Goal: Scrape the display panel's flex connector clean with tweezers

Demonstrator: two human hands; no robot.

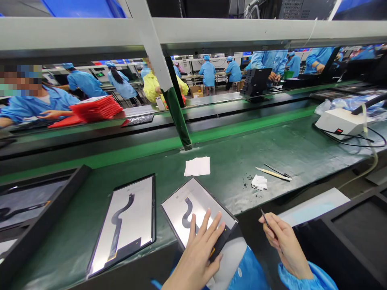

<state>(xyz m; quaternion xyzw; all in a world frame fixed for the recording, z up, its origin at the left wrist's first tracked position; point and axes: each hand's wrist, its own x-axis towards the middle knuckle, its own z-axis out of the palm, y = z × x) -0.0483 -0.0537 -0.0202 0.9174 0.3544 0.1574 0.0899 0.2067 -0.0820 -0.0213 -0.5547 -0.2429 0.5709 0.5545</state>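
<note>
My left hand [198, 251] lies across a display panel [196, 193], its fingers spread over the silvery back and its thumb at the near edge. The panel sits at an angle and reaches over the table's front edge. A curved dark ribbon cable [186, 211] runs down its back, partly covered by the hand. To the right, past the table edge, my right hand [282, 239] is closed in a pinch on a thin dark pointed tool [265, 217]. Left of the held panel, a second display panel [133, 213] lies back side up with a similar cable.
A white sheet [197, 166] lies behind the panel. Farther right are a crumpled white wipe [259, 182], dark crumbs, and a yellow-handled tool [273, 173]. A black tray [69, 201] stands at left, a white device [341, 123] with cables at right. A slanted post [178, 112] rises mid-table; co-workers sit beyond.
</note>
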